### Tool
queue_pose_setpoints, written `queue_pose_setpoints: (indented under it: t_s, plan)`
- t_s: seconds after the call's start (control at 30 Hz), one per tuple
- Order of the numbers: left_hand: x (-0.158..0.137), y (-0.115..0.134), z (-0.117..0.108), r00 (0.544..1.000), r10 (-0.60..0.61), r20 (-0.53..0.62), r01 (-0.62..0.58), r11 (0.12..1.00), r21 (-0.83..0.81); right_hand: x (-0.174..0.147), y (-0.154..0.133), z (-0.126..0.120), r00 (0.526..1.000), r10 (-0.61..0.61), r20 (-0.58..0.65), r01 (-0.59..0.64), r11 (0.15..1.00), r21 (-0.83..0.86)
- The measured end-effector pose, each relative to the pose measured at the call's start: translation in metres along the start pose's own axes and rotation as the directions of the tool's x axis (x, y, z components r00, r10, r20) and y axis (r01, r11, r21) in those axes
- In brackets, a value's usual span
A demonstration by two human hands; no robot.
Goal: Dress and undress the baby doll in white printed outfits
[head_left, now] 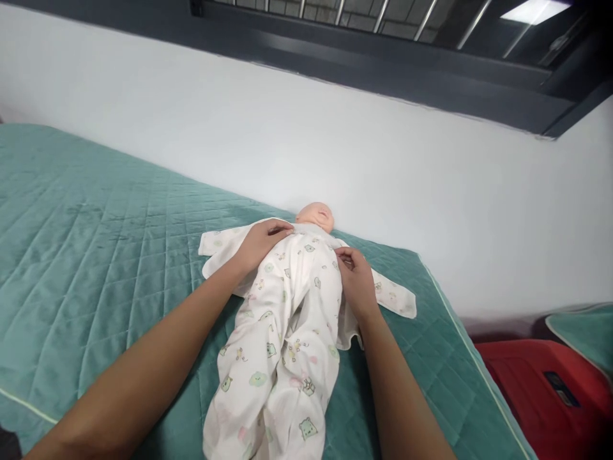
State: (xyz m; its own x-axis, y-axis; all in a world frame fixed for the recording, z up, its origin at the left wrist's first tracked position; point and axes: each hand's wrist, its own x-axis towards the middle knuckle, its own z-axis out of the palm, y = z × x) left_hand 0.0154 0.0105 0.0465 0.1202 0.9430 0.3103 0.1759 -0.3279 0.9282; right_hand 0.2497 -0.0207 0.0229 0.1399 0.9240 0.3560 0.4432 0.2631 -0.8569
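Two hands point(262, 243) holding trousers point(306, 281), reclining doll point(313, 216)

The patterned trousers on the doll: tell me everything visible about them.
The trousers look like soft white cloth, printed with small green, pink and yellowish motifs, some like animal faces. Loose and wrinkled, they lie on the green quilted cover, waist high on the doll's torso, legs side by side toward the camera, lower ends out of frame. The left hand and right hand touch opposite sides near the waist.
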Motion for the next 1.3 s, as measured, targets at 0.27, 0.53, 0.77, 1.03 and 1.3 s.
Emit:
queue_pose_setpoints:
  t_s: [0.27, 0.53, 0.77, 1.03, 1.3]
  plan:
    - [0.01, -0.023, -0.006, 0.971, 0.101, 0.215, -0.099, 0.995, -0.021, 0.003, 0.005, -0.002, 0.993, -0.082, 0.09, 0.092, 0.989, -0.112]
    - [0.016, -0.016, -0.011, 0.951, 0.097, 0.295, -0.159, 0.968, 0.193, 0.002, 0.006, -0.002, 0.952, -0.255, 0.171, 0.296, 0.91, -0.29]
    - [0.028, -0.011, -0.013, 0.948, 0.011, 0.317, -0.117, 0.941, 0.317, 0.012, 0.008, -0.002, 0.936, -0.255, 0.241, 0.32, 0.902, -0.29]
    - [0.054, -0.026, -0.001, 0.993, -0.003, 0.114, -0.059, 0.841, 0.537, 0.041, 0.007, 0.004, 0.997, -0.037, 0.069, 0.066, 0.873, -0.483]
    - [0.059, -0.043, 0.007, 1.0, -0.001, 0.013, -0.005, 0.875, 0.484, 0.044, 0.015, 0.014, 0.996, 0.006, -0.093, -0.048, 0.886, -0.461]
